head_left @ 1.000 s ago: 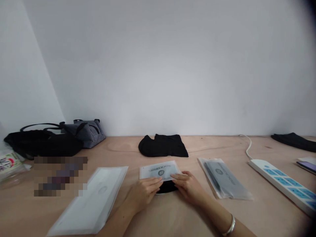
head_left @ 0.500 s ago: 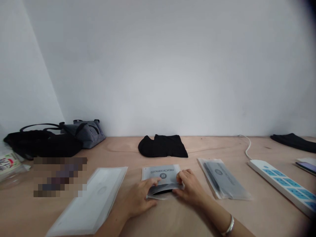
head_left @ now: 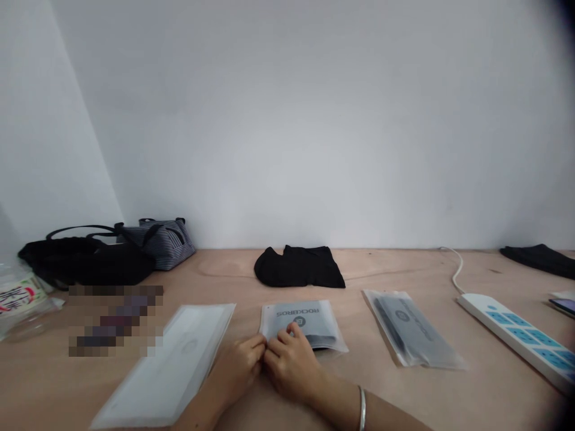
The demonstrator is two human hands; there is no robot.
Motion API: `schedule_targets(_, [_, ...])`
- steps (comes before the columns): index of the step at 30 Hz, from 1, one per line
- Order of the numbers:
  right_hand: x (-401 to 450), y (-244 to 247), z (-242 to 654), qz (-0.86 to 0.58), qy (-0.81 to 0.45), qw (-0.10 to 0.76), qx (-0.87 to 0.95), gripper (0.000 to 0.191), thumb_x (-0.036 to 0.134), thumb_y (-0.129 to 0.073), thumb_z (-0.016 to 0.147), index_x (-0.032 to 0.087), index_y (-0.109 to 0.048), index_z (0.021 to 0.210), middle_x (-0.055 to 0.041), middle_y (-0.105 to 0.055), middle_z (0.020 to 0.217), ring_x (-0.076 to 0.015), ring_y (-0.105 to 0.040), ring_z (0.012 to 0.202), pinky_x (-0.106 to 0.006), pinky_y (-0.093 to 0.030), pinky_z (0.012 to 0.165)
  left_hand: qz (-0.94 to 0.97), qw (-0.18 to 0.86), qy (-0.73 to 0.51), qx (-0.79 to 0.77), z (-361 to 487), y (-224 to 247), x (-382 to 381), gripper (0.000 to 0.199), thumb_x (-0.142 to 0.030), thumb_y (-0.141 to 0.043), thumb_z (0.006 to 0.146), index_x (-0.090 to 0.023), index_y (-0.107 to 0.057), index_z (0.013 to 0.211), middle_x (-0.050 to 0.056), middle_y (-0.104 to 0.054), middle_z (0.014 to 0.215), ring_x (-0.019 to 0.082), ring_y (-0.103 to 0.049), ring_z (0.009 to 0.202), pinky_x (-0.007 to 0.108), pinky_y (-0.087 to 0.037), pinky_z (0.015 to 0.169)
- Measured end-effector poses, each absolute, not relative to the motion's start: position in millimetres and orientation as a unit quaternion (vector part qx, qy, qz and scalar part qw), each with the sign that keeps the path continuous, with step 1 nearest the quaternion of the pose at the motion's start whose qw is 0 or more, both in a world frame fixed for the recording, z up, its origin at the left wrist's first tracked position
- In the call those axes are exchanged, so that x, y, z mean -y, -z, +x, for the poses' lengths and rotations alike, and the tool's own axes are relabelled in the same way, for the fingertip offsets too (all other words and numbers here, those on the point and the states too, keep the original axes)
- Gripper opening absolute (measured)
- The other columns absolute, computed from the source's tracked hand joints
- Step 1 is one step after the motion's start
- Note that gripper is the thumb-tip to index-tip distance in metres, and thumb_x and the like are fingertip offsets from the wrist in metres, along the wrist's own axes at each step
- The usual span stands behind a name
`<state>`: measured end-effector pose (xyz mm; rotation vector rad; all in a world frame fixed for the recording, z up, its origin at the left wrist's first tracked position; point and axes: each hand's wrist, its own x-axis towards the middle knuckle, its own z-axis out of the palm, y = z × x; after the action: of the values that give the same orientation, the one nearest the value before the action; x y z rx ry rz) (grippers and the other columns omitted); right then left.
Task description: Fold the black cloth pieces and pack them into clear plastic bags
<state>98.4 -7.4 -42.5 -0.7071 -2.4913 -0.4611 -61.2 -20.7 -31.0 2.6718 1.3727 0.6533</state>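
Observation:
A frosted plastic bag printed ROCKBROS lies in front of me, with a folded black item showing inside. My left hand is closed, its fingertips pinching the bag's near left corner. Right against it, my right hand is also closed on the near edge, fingers bent and covering part of the print. Both hands hide that corner. To the right lies a similar filled plastic bag. On the left is a pale frosted plastic bag, lying flat.
Folded black cloth lies by the wall, more black cloth at far right. A white power strip and a phone are on the right. At left sit a black bag, a striped bag and a clear package.
My right hand has moved left along the bag's near edge to meet my left hand. The bag's opening, which gaped before, now lies flatter. The view has shifted slightly.

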Motion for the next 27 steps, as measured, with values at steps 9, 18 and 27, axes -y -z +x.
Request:
schedule_targets(9, [7,44,170,-0.276,0.198,0.235,0.911,0.012,0.015,-0.048,0.078,0.019,-0.049,0.067,0.0002,-0.053,0.069,-0.0164,-0.042,0.071,-0.038,-0.027,0.076,0.863,0.059,-0.234,-0.444,-62,25,22,0.022,-0.007,-0.038,0.073,-0.020,-0.056,0.074,0.003,-0.060,0.088,0.014,-0.058,0.071,0.023,-0.046,0.065])
schedule_targets(18, [20,40,253,-0.359,0.131,0.217,0.898,0.011,0.016,-0.045,0.078,0.019,-0.053,0.072,-0.0027,-0.054,0.072,-0.0176,-0.046,0.074,-0.040,-0.029,0.080,0.854,0.061,-0.226,-0.465,-60,18,26,0.021,-0.009,-0.040,0.073,-0.020,-0.056,0.080,0.005,-0.058,0.101,0.017,-0.058,0.087,0.030,-0.046,0.076])
schedule_targets(27, [-3,6,211,-0.291,-0.053,0.114,0.948,0.083,0.060,-0.044,0.076,0.016,-0.013,0.139,-0.0139,-0.023,0.141,-0.0268,-0.020,0.128,-0.046,-0.011,0.104,0.890,0.050,-0.090,-0.444,-8,1,24,0.065,-0.050,-0.036,0.084,-0.012,-0.025,0.136,0.013,-0.022,0.142,0.026,-0.014,0.131,0.046,-0.013,0.106])
